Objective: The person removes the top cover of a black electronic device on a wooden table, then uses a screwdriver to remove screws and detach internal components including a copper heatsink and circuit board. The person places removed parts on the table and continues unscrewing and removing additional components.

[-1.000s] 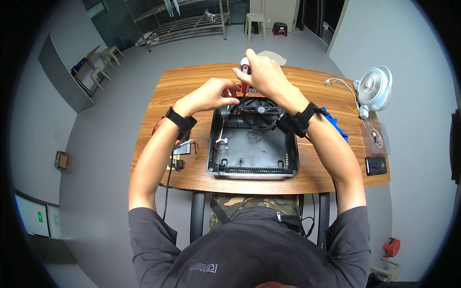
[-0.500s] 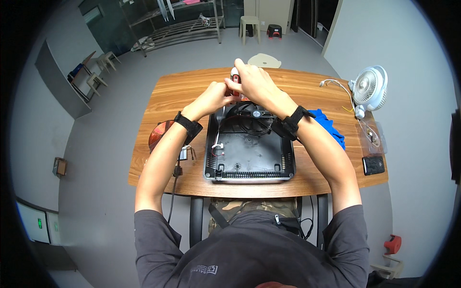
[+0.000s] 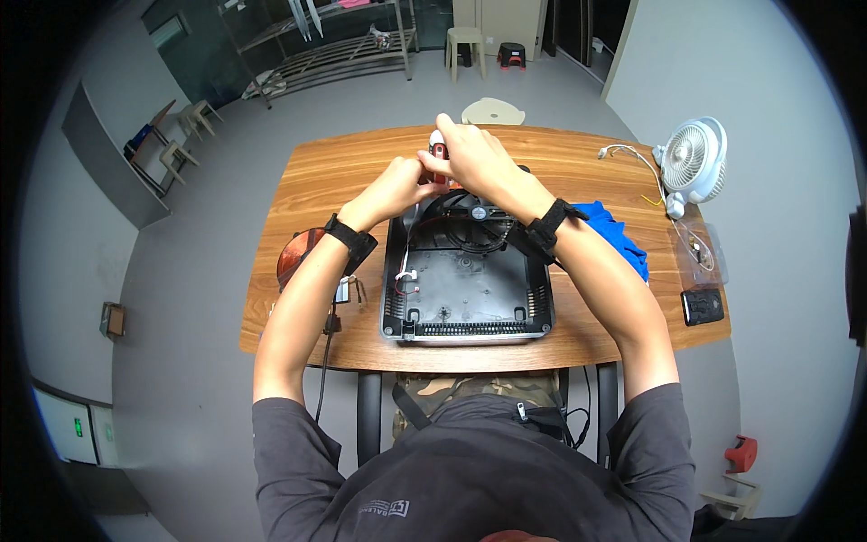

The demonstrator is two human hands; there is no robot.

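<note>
My right hand (image 3: pixel 474 158) is closed around an upright red-and-black tool with a white end (image 3: pixel 439 150), over the far edge of a black plastic housing (image 3: pixel 465 287). Its working tip is hidden behind my fingers. My left hand (image 3: pixel 397 188) is closed at the housing's far left corner, fingertips pressed together by the tool's lower end; what they hold is hidden. Inside the housing, a black cooling fan (image 3: pixel 479 215) sits at the far side, partly covered by my right wrist. Thin white and red wires (image 3: pixel 408 276) lie along its left side.
Left of the housing, a copper-coloured coil (image 3: pixel 294 256) lies partly behind my left forearm. To the right are a blue cloth (image 3: pixel 614 237), a white desk fan (image 3: pixel 691 161) with its cable, a clear plastic box (image 3: pixel 700 257) with small parts, and a black phone-like object (image 3: pixel 702 307).
The view has shifted slightly. Both hands stay at the housing's far edge, with the tool still in my right hand and little visible movement.
</note>
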